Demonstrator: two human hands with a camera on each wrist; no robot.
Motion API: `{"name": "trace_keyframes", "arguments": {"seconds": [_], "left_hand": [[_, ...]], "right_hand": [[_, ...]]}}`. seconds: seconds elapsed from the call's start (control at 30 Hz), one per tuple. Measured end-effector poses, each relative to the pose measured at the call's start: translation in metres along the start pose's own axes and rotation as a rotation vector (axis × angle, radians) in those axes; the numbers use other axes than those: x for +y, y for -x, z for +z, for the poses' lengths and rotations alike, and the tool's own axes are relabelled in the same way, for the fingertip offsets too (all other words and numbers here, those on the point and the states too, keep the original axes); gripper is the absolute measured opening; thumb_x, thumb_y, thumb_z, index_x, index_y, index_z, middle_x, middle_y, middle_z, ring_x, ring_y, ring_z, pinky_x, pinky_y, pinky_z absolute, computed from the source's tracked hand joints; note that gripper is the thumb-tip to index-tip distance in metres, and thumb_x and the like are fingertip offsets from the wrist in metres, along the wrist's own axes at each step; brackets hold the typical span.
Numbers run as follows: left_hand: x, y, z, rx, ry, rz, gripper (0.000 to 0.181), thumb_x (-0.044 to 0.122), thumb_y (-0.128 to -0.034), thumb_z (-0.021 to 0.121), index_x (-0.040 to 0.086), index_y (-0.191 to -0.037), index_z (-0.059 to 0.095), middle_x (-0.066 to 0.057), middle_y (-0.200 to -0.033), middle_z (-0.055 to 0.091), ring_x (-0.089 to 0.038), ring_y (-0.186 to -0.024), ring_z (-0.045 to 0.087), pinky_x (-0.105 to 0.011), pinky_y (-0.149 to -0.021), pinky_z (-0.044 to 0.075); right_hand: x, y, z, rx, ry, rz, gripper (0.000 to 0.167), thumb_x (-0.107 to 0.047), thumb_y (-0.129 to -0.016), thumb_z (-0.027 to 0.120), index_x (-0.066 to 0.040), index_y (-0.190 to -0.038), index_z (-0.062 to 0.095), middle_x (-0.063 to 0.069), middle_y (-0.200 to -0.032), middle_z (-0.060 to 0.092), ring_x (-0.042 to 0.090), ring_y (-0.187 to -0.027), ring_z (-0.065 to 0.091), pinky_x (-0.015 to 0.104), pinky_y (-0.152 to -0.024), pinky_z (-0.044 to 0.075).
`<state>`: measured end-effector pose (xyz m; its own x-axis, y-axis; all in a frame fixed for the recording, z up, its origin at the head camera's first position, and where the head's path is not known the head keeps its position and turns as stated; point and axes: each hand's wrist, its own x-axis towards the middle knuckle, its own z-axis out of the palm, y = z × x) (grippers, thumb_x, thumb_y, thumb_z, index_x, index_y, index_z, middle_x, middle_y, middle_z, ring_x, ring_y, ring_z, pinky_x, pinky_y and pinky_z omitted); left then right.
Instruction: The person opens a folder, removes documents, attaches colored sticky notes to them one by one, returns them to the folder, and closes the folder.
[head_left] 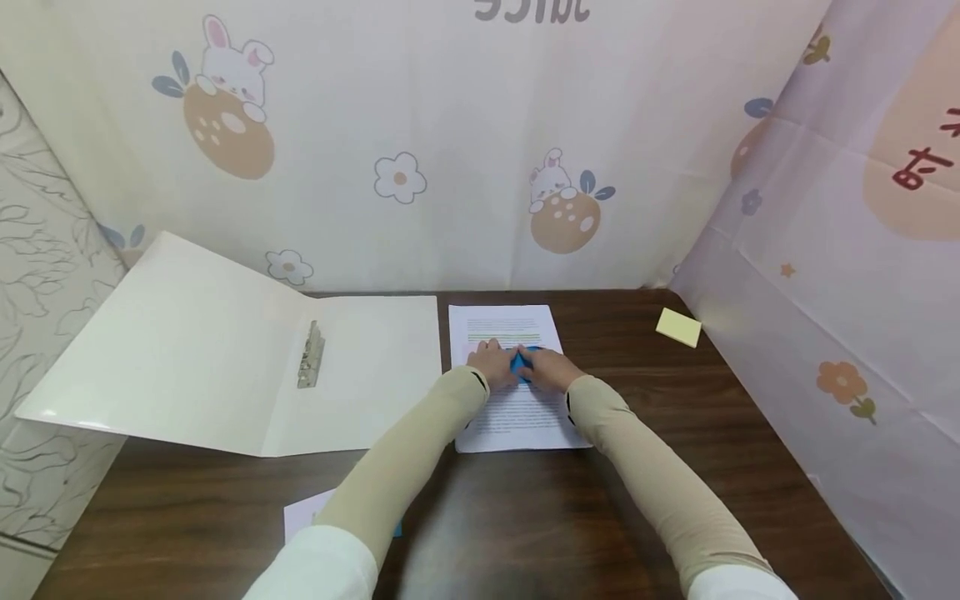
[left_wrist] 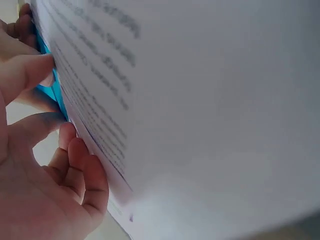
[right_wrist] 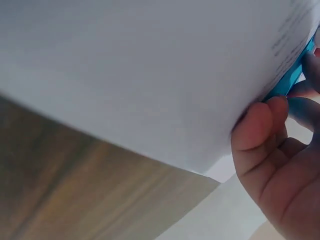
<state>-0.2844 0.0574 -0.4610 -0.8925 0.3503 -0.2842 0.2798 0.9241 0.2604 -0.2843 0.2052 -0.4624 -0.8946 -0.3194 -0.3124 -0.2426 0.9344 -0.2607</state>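
A stack of printed pages, with a green-highlighted line near its top, lies on the dark wooden table. Against the upper page, both hands press a small flat blue piece that looks like a sticky note. My left hand touches its left side, thumb and index tip at the blue edge and the other fingers bent lightly on the paper. From the right, my right hand rests on the page, fingertips on the blue piece. Much of the blue piece is hidden under the fingers.
A white binder lies opened at left, its metal clip along the spine. A yellow sticky-note pad is at the far right. A light sheet lies partly under the left arm. Printed curtains close off the back and right.
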Motion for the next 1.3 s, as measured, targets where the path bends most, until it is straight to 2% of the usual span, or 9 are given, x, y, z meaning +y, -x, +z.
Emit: {"name": "trace_keyframes", "arguments": {"seconds": [0.13,0.23,0.43,0.63,0.83,1.0,1.13,1.3], "left_hand": [[-0.002,-0.004,0.009,-0.012,0.008,-0.015,0.064,0.043,-0.0914,0.061,0.036,-0.150,0.035,-0.012,-0.126,0.053,-0.024,-0.106,0.048,-0.039,-0.087,0.047],[-0.002,-0.007,0.012,-0.025,0.022,-0.014,0.065,0.042,-0.0909,0.061,0.035,-0.150,0.035,-0.013,-0.127,0.053,-0.024,-0.105,0.047,-0.039,-0.087,0.046],[-0.003,-0.008,0.008,-0.033,0.059,-0.030,0.068,0.043,-0.0911,0.062,0.032,-0.152,0.033,-0.014,-0.135,0.051,-0.025,-0.111,0.047,-0.043,-0.094,0.046],[-0.007,-0.007,0.006,-0.030,0.076,-0.050,0.072,0.046,-0.0907,0.061,0.026,-0.153,0.031,-0.014,-0.139,0.049,-0.027,-0.117,0.047,-0.046,-0.099,0.044],[-0.009,-0.010,0.007,-0.021,0.058,-0.058,0.072,0.049,-0.0921,0.058,0.026,-0.154,0.029,-0.012,-0.141,0.048,-0.027,-0.121,0.046,-0.045,-0.101,0.043],[-0.006,-0.006,0.003,-0.033,0.066,-0.037,0.073,0.047,-0.0914,0.060,0.025,-0.154,0.029,-0.013,-0.143,0.047,-0.027,-0.124,0.045,-0.045,-0.102,0.042],[-0.005,-0.003,-0.002,-0.023,0.071,-0.033,0.074,0.044,-0.0898,0.064,0.023,-0.153,0.032,-0.013,-0.143,0.048,-0.028,-0.123,0.046,-0.045,-0.102,0.043],[-0.007,-0.007,-0.001,-0.025,0.057,-0.033,0.075,0.045,-0.0895,0.063,0.024,-0.153,0.031,-0.012,-0.141,0.049,-0.026,-0.121,0.047,-0.044,-0.100,0.044]], "right_hand": [[0.005,0.000,0.005,-0.041,-0.055,0.049,0.062,-0.035,-0.101,0.051,-0.012,-0.154,0.027,0.025,-0.149,0.042,0.044,-0.136,0.042,0.054,-0.111,0.035],[0.010,-0.001,0.008,-0.052,-0.069,0.059,0.065,-0.035,-0.100,0.051,-0.010,-0.154,0.024,0.027,-0.149,0.040,0.044,-0.136,0.041,0.055,-0.111,0.035],[0.013,-0.009,0.008,-0.053,-0.070,0.090,0.074,-0.036,-0.101,0.050,0.004,-0.153,0.017,0.030,-0.150,0.036,0.042,-0.139,0.038,0.053,-0.114,0.031],[0.004,-0.010,0.002,-0.073,-0.065,0.130,0.085,-0.044,-0.098,0.052,0.015,-0.148,0.017,0.037,-0.145,0.038,0.044,-0.134,0.044,0.053,-0.110,0.037],[0.000,-0.009,-0.001,-0.059,-0.080,0.145,0.085,-0.043,-0.098,0.053,0.017,-0.147,0.016,0.039,-0.141,0.041,0.044,-0.132,0.046,0.053,-0.109,0.038],[0.001,-0.005,0.000,-0.035,-0.087,0.161,0.081,-0.038,-0.099,0.054,0.019,-0.145,0.018,0.038,-0.141,0.042,0.045,-0.132,0.046,0.054,-0.109,0.038],[-0.001,-0.003,-0.002,-0.023,-0.083,0.169,0.084,-0.040,-0.098,0.054,0.021,-0.144,0.019,0.039,-0.141,0.042,0.047,-0.132,0.045,0.055,-0.109,0.038],[-0.004,-0.002,-0.005,-0.032,-0.078,0.190,0.086,-0.041,-0.099,0.053,0.023,-0.143,0.017,0.041,-0.142,0.038,0.048,-0.134,0.041,0.055,-0.111,0.035]]}}
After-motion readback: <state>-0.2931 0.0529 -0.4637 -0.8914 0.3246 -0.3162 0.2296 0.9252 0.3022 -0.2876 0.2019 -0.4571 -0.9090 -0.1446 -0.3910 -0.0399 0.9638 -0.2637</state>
